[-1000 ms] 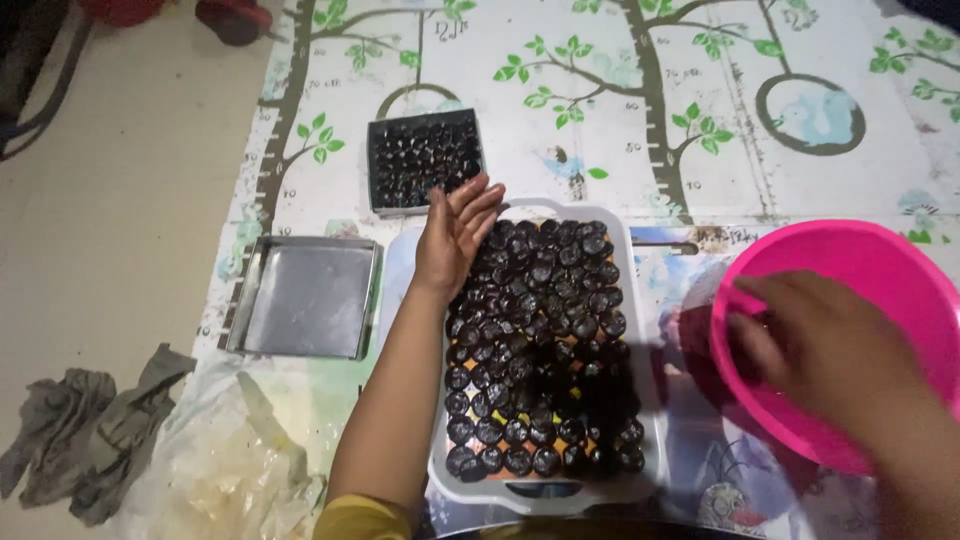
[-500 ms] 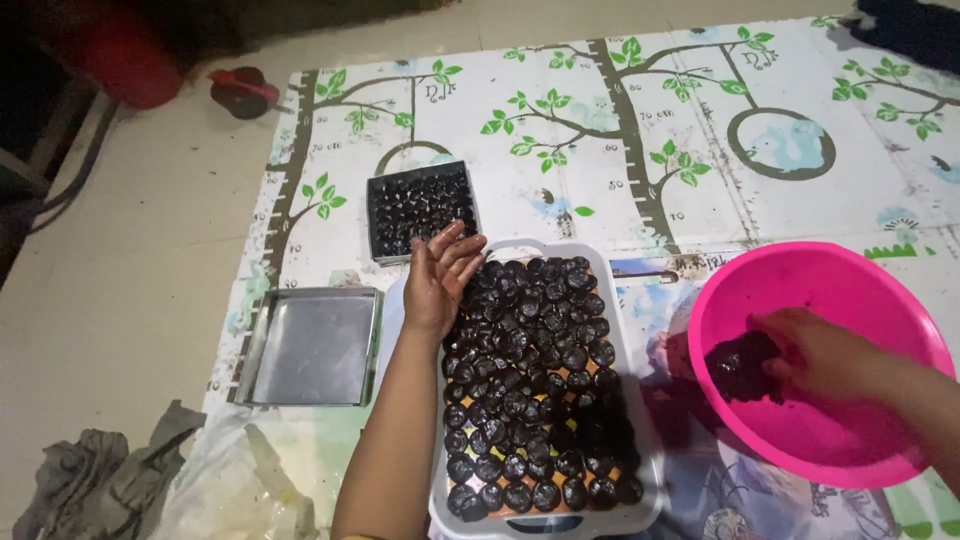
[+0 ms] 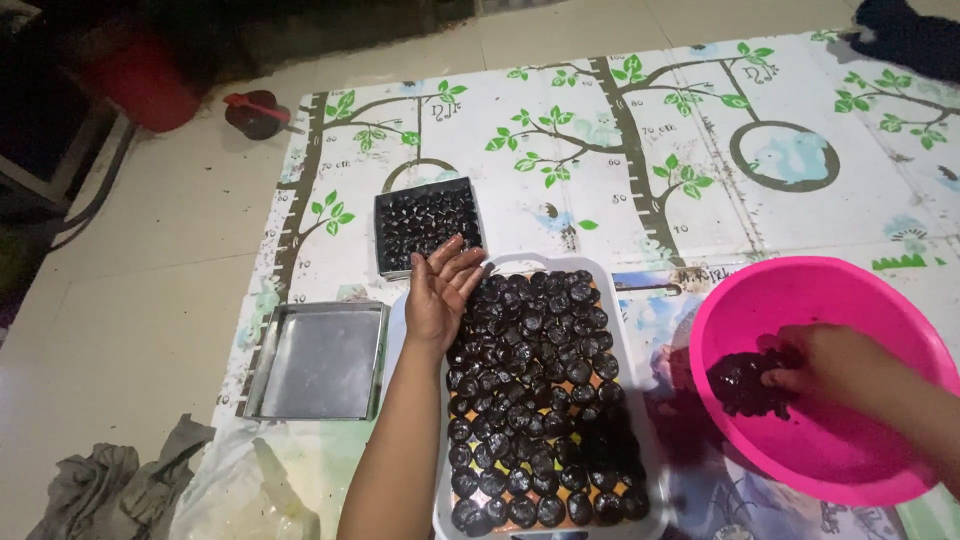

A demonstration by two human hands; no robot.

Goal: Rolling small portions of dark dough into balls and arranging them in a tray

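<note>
Since the earlier frames, right hand (image 3: 815, 365) had sunk deeper into the pink bowl (image 3: 880, 470), fingers curled around a clump of dark wet paste (image 3: 740, 385), so another lump was being gathered. Left hand (image 3: 440, 290) had barely shifted: it lay flat and open, holding nothing, palm down on the upper left edge of the white tray (image 3: 440, 515). That tray was packed with glossy round dark balls (image 3: 535, 400) in close rows. Beyond it sat a small square tin (image 3: 425, 225) of similar balls, and beside it a square metal tin (image 3: 320, 360), dull grey. All rested on a smooth printed mat (image 3: 650, 150)
</note>
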